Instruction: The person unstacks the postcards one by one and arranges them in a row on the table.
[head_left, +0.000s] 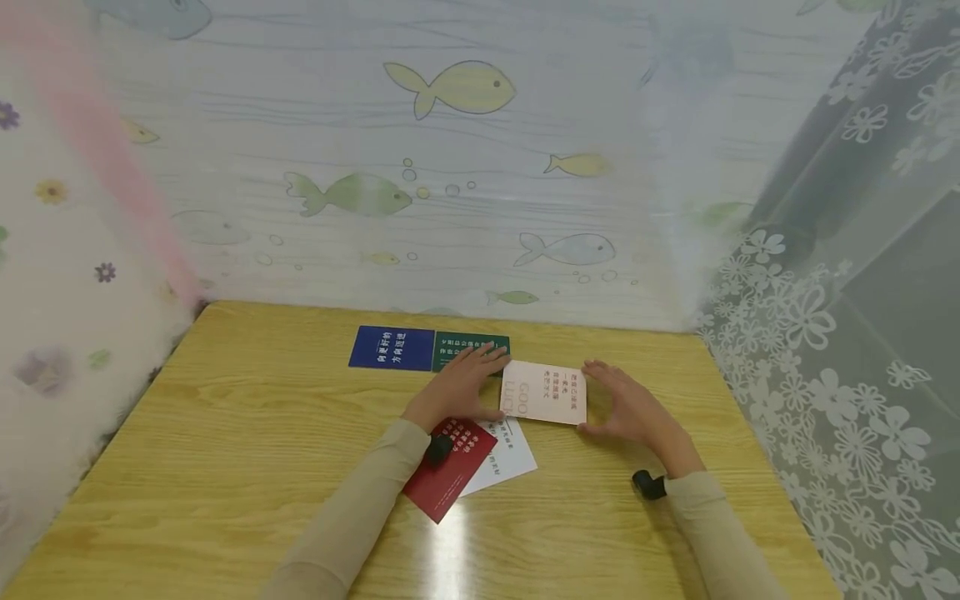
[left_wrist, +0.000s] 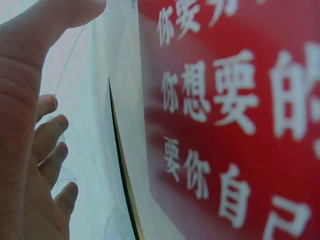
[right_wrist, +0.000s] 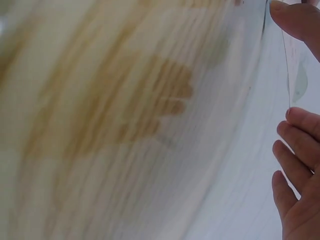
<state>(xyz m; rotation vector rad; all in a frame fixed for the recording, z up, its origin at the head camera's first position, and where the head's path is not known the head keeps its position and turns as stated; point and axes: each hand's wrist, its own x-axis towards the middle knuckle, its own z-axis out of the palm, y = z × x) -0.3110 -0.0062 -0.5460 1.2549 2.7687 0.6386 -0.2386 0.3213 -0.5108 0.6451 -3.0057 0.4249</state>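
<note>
A pale pink card (head_left: 546, 385) with printed characters and "GOO LUCK" lettering is held above the table between both hands. My left hand (head_left: 457, 387) grips its left edge, thumb at the near corner and fingertips at the far one. The right hand (head_left: 633, 412) holds the opposite edge the same way; in the right wrist view the card (right_wrist: 288, 65) appears nearly edge-on between thumb and index finger. Below the left wrist lies a red card (head_left: 442, 490), partly over a white card (head_left: 517, 458). Behind the left hand is a green card (head_left: 468, 342), partly covered by its fingers.
A blue card (head_left: 375, 348) lies against the green card's left side, toward the back of the wooden table (head_left: 247, 433). Behind the table hangs a fish-patterned curtain (head_left: 465, 208). Lace fabric (head_left: 885, 400) borders the right side. Black wrist cameras are strapped on both wrists.
</note>
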